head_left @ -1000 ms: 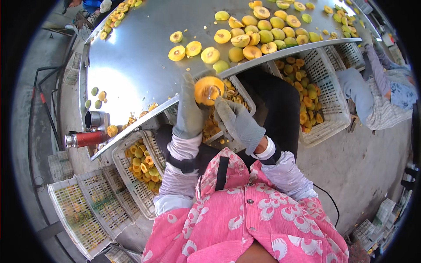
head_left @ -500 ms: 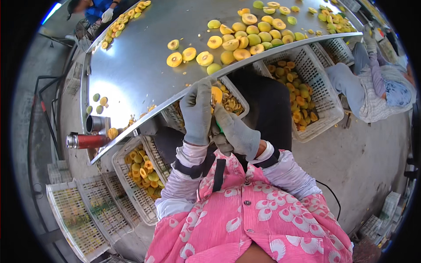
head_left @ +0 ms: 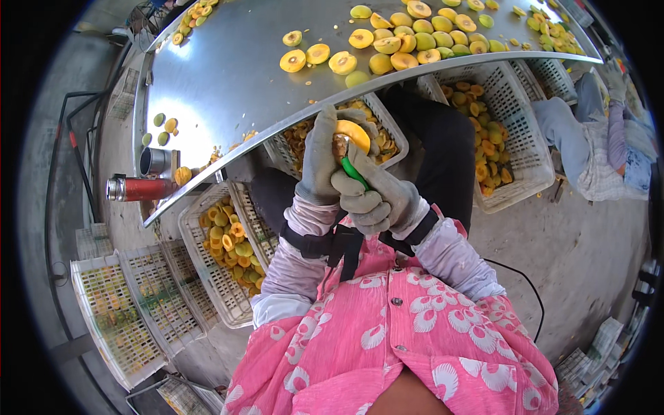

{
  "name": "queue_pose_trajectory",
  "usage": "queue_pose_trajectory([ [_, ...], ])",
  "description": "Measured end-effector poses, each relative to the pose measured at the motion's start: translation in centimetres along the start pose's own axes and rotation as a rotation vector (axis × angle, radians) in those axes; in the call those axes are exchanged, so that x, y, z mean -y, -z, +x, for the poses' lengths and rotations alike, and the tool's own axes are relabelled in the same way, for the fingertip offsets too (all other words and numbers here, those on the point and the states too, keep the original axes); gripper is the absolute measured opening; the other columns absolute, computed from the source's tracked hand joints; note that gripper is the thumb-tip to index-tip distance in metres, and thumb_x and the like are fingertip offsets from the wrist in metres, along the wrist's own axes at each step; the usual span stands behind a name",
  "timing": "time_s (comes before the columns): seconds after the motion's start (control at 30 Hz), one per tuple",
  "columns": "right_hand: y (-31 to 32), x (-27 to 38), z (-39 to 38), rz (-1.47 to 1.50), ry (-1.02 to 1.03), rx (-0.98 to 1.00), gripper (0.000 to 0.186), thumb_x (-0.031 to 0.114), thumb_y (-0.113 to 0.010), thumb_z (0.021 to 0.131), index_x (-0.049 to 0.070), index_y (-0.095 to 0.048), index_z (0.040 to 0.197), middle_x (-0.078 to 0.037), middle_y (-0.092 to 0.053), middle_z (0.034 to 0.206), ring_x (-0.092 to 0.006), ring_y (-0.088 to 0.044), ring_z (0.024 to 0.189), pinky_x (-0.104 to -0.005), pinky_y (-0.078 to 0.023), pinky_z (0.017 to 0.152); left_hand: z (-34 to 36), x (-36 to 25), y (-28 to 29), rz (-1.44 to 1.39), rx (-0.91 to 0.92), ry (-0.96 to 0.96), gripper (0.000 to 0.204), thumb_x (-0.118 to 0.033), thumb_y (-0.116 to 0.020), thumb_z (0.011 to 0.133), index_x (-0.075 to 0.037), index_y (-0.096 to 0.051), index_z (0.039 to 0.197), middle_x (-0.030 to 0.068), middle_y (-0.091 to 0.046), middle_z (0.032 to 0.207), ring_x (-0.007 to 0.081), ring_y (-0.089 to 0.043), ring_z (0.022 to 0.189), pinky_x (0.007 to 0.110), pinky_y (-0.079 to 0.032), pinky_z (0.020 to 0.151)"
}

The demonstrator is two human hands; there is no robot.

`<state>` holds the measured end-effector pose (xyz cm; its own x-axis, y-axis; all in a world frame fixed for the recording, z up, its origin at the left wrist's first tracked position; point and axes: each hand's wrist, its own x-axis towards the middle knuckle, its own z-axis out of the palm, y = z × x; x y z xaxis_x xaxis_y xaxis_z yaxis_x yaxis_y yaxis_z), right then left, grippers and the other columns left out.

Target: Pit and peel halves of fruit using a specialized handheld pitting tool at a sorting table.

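Observation:
In my gloved left hand is a halved yellow-fleshed fruit, held above a crate just off the table edge. My gloved right hand is wrapped round a small tool with a green handle. The tool's working end meets the cut side of the fruit; its exact shape is hard to make out. Beyond my hands, the metal table carries several cut halves and a heap of green-yellow fruit.
Below my hands stands a crate of scraps. Crates of fruit halves stand at my left and right. A red flask and a metal cup are at the table's left corner. Another person sits at far right.
My right hand has turned, so the green handle shows more fully. The fruit half has tilted and its cut rim is plainer to see. The whole view has shifted slightly.

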<state>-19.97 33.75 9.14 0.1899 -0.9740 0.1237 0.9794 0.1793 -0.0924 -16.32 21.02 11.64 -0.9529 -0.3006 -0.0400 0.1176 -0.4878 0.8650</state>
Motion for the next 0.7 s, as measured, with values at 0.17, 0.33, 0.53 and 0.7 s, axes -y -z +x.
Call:
queue_pose_trajectory([
  [0.17, 1.1, 0.3, 1.4, -0.155, 0.053, -0.136, 0.052, 0.064, -0.028, 0.097, 0.019, -0.034, 0.073, 0.011, -0.022, 0.055, 0.0003, -0.014, 0.039, -0.0171, -0.014, 0.033, -2.7, 1.0, 7.6, -0.168, -0.464, -0.062, 0.036, -0.033, -0.051, 0.098, -0.001, -0.056, 0.111, 0.0118, -0.064, 0.092, 0.0189, -0.063, 0.076, 0.027, -0.054, 0.065],
  [0.33, 8.8, 4.0, 3.3, -2.002, -0.092, -1.067, 0.054, 0.053, -0.053, 0.091, -0.001, -0.062, 0.098, -0.022, -0.067, 0.082, -0.0404, -0.065, 0.079, -0.0462, -0.049, 0.068, -9.0, -3.3, 19.9, 1.142, -0.969, -0.096, 0.027, -0.019, -0.061, 0.093, 0.002, -0.061, 0.109, 0.0119, -0.065, 0.102, 0.0193, -0.063, 0.086, 0.028, -0.053, 0.073],
  [0.53, 8.7, 6.9, 5.4, -1.839, -0.043, -1.257, 0.049, 0.05, -0.052, 0.091, 0.002, -0.062, 0.094, -0.026, -0.065, 0.086, -0.0444, -0.062, 0.085, -0.0512, -0.048, 0.074, 3.3, -5.7, 15.4, 1.349, -0.747, -0.346, 0.042, -0.029, -0.061, 0.093, 0.002, -0.059, 0.121, 0.0172, -0.063, 0.115, 0.0246, -0.061, 0.102, 0.035, -0.05, 0.088],
  [0.7, 9.0, 6.6, 2.3, -1.712, 0.083, -1.113, 0.047, 0.047, -0.055, 0.091, 0.001, -0.061, 0.094, -0.027, -0.064, 0.085, -0.046, -0.06, 0.083, -0.0516, -0.047, 0.071, 17.2, -2.3, 19.3, 1.682, -0.764, -0.249, 0.061, -0.045, -0.06, 0.09, 0.002, -0.051, 0.128, 0.0227, -0.061, 0.118, 0.0377, -0.061, 0.102, 0.043, -0.047, 0.09],
])
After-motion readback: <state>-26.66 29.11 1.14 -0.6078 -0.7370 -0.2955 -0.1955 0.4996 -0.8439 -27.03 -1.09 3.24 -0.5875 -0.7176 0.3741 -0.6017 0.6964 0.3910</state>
